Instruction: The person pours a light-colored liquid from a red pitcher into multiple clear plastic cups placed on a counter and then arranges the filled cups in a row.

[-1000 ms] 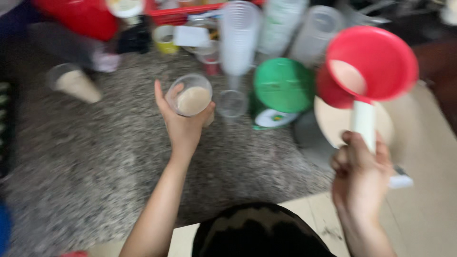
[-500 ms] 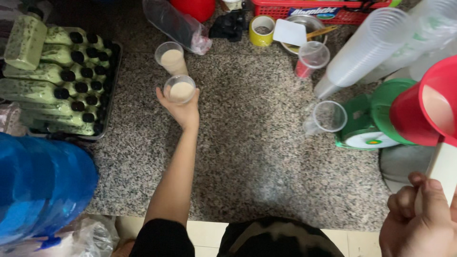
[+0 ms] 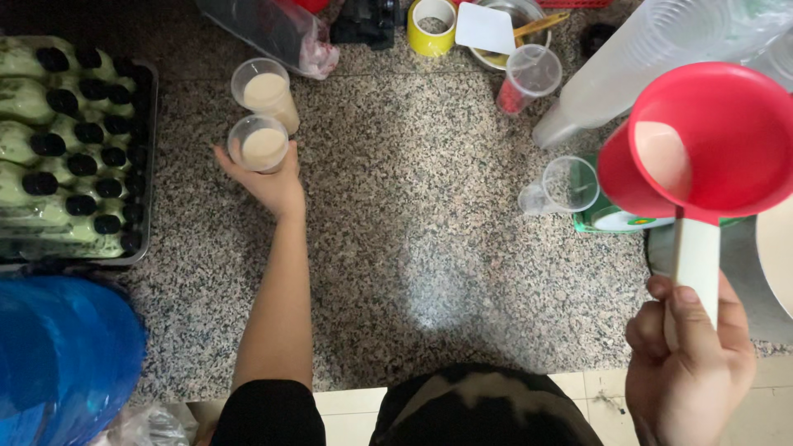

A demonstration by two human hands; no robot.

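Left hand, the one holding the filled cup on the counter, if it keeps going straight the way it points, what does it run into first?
Most likely the second filled cup, standing just beyond the cup that the left hand holds. The two cups look almost touching, though the gap is hard to judge from above.

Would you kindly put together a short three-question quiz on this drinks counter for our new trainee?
1. True or false: the left hand grips a filled cup that stands beside a second filled cup.
2. What does the right hand hold? A) a knife B) a red ladle C) a sponge
3. Fill in: the empty clear cup lies on the speckled ____.

Key: 1 true; 2 B; 3 counter.
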